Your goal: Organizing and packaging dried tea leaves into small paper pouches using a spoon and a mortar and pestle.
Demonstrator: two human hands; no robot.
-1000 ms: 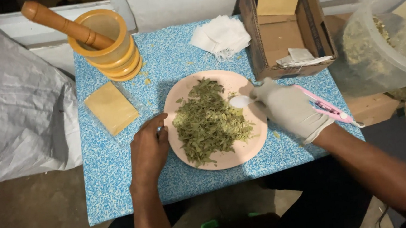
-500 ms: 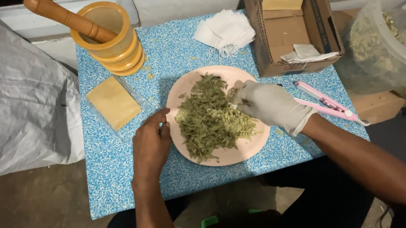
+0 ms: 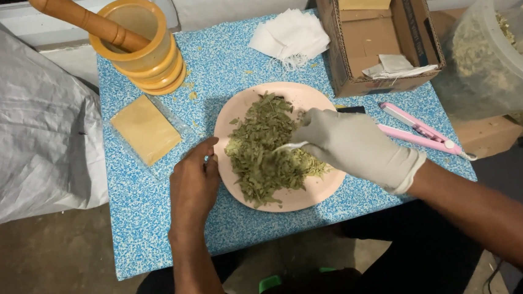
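Note:
A pink plate [image 3: 313, 189] sits in the middle of the blue speckled table [image 3: 156, 216] with a heap of dried green leaves [image 3: 261, 147] on it. My right hand [image 3: 356, 146], in a pale glove, holds a small white spoon [image 3: 289, 146] whose tip is in the leaves. My bare left hand [image 3: 193, 185] rests on the table at the plate's left rim, fingers curled against it.
A yellow wooden mortar [image 3: 144, 44] with a pestle [image 3: 84, 18] stands at the back left. A tan packet [image 3: 145, 129] lies beside it. White cloth bags [image 3: 290, 37], an open cardboard box [image 3: 376, 34], a pink tool [image 3: 423, 132] and a clear tub of leaves [image 3: 499, 38] lie at the right.
My gloved right hand has moved left from the plate's right edge onto the leaves, and the spoon now reaches into the heap. The left hand has stayed at the rim.

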